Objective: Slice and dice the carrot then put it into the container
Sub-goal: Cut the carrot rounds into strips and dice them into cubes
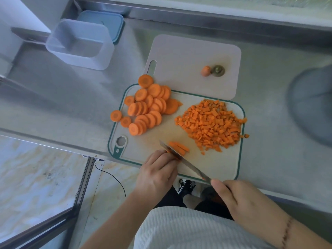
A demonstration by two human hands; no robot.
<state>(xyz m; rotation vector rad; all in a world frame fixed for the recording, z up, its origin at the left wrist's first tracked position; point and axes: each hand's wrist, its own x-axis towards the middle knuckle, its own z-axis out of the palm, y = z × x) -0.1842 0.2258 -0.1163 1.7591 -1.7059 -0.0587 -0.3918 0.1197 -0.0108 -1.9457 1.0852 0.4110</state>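
Note:
A green-rimmed cutting board (224, 164) lies on the steel counter. A heap of round carrot slices (145, 106) covers its far left part, and a pile of diced carrot (212, 124) fills its right part. Near the front, a few carrot strips (179, 147) lie under the knife blade (186, 163). My left hand (158, 173) pins the strips with curled fingertips beside the blade. My right hand (240, 200) grips the knife handle at the board's front edge. The clear plastic container (80, 44) stands empty at the far left.
A second, plain cutting board (190, 56) lies behind, with two carrot end pieces (212, 70) on it. A blue lid (107, 24) lies behind the container. A grey round object (312, 105) sits blurred at the right. The counter's front edge is close to my body.

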